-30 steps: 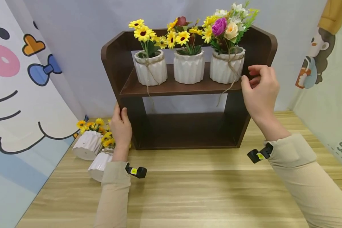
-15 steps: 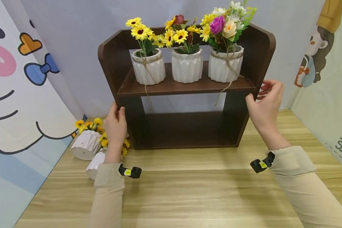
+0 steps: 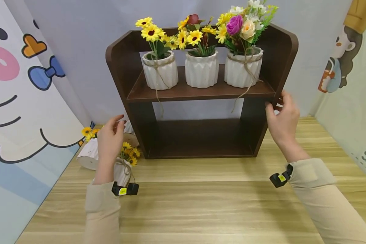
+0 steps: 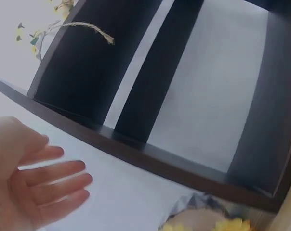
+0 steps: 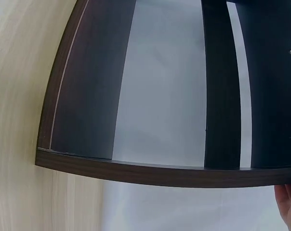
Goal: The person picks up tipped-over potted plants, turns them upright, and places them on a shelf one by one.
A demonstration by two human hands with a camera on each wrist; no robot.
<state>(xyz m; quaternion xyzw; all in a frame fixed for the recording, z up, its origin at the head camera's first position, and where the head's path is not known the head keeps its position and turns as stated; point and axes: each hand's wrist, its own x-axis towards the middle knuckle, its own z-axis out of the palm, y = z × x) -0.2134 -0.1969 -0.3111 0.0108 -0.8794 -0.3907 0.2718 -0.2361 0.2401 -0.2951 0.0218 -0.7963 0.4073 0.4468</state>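
A dark brown two-tier shelf [image 3: 201, 98] stands on the table. Three white fluted pots of artificial flowers sit upright on its upper board: a left pot [image 3: 160, 75], a middle pot [image 3: 202, 72] and a right pot [image 3: 243, 72]. My right hand [image 3: 283, 123] grips the shelf's right side panel, thumb at the inner side and fingers outside; the right wrist view catches only part of that hand [image 5: 289, 207]. Off the left panel, my left hand [image 3: 109, 139] hangs loosely bent with nothing in it. In the left wrist view a gap separates that hand [image 4: 44, 183] from the panel.
Left of the shelf, white flowerpots lie on their sides: a far-left pot [image 3: 89, 156], a nearer twine-tied pot [image 3: 121, 173] and one partly hidden pot [image 3: 131, 139]. Cartoon-printed panels flank the wooden table [image 3: 207, 203], with a pale backdrop [image 3: 88, 40] behind.
My left hand has let go of the left panel and moved left, over the lying pots. My right hand has come down from beside the right pot and taken hold of the right panel.
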